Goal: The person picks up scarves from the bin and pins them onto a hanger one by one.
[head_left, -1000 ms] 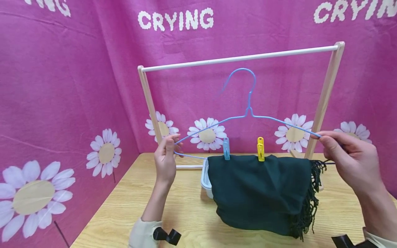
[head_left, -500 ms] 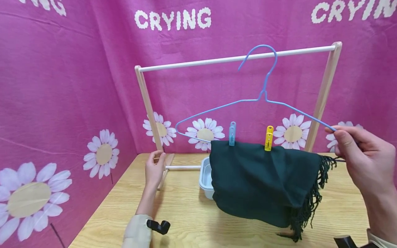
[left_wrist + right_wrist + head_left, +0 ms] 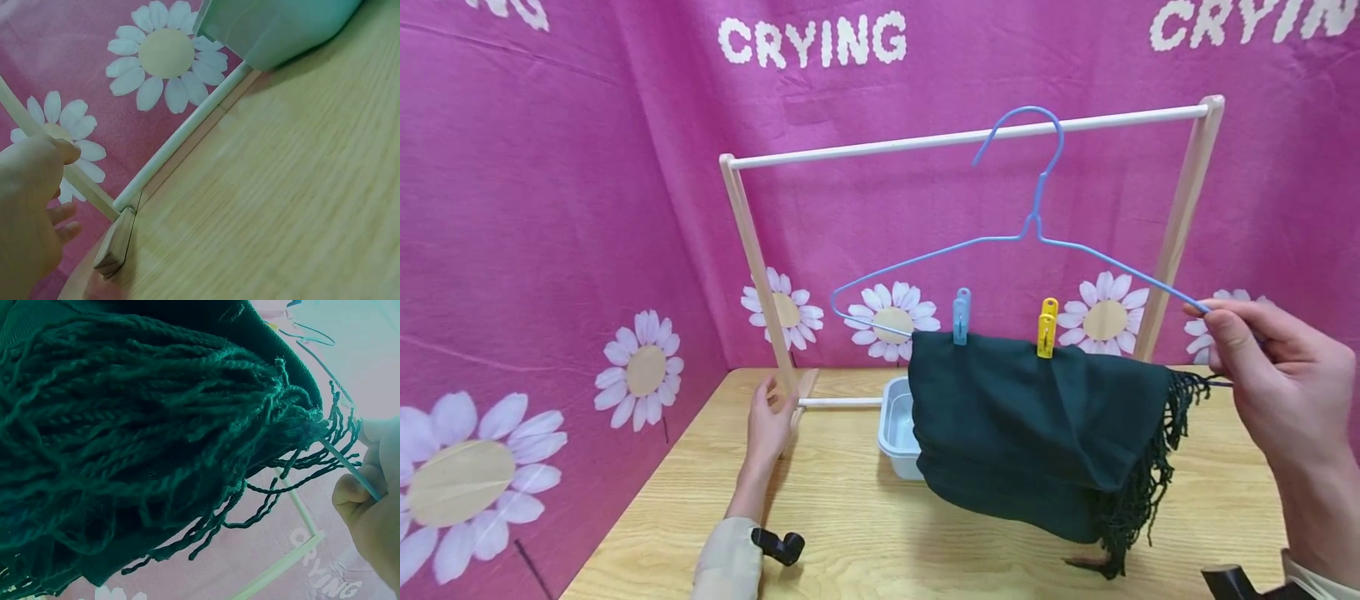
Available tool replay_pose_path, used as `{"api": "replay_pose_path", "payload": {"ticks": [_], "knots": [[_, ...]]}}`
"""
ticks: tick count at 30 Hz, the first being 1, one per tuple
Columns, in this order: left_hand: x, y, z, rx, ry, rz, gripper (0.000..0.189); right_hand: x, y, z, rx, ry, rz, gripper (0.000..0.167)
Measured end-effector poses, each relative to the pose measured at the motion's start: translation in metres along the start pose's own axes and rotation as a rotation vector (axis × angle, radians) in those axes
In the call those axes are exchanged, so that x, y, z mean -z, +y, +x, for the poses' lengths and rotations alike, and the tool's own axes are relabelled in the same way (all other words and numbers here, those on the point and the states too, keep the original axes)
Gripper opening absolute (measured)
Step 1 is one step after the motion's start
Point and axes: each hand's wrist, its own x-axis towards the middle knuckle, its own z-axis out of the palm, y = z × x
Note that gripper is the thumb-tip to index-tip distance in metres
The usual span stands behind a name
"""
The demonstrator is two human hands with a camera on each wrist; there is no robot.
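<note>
My right hand point(image 3: 1285, 375) pinches the right end of a blue wire hanger point(image 3: 1040, 195), holding it up before a clothes rack. Over the hanger's lower bar hangs a folded dark green scarf point(image 3: 1030, 425); its fringe point(image 3: 156, 425) dangles at the right end. A light blue clothespin point(image 3: 961, 317) and a yellow clothespin point(image 3: 1047, 328) clip its top edge. The hanger's hook overlaps the rack's white rail point(image 3: 865, 150) in the head view. Low on the left, my left hand point(image 3: 767, 429) grips the rack's wooden post point(image 3: 90, 189), thumb across it, fingers on the other side.
A pale plastic tub point(image 3: 898, 454) stands behind the scarf, partly hidden by it. The rack's lower white bar point(image 3: 842, 403) runs toward the tub just over the wooden table point(image 3: 850, 533). A pink curtain point(image 3: 850, 100) with daisies and lettering hangs behind and at the left.
My left hand has let go of the hanger's left end and moved down and left to the rack's post. The right hand has raised the hanger, bringing its hook up to the rail.
</note>
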Motion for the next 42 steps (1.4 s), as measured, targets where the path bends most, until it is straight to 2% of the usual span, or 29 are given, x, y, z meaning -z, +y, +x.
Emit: {"api": "replay_pose_path", "payload": {"ticks": [7,14,21,26,32,42], "knots": [[0.004,-0.008,0.005,0.014,-0.021,0.044,0.069,-0.003,-0.001,0.001,0.042,-0.033,-0.041,0.013],[0.000,-0.013,0.016,-0.017,-0.019,0.032,0.064,-0.002,-0.003,0.003,0.051,-0.025,-0.098,0.012],[-0.009,-0.022,0.021,-0.033,0.052,0.067,0.050,-0.001,-0.003,-0.002,0.033,-0.010,-0.107,0.012],[-0.013,-0.021,0.023,-0.046,0.110,0.121,0.045,-0.001,-0.004,-0.002,0.037,-0.017,-0.141,0.012],[-0.014,-0.014,0.028,-0.043,0.130,0.182,0.039,-0.001,-0.007,0.002,0.054,-0.013,-0.341,0.012],[-0.018,-0.011,0.031,-0.018,0.122,0.176,0.034,-0.005,-0.014,0.017,0.047,-0.013,-0.573,0.015]]}}
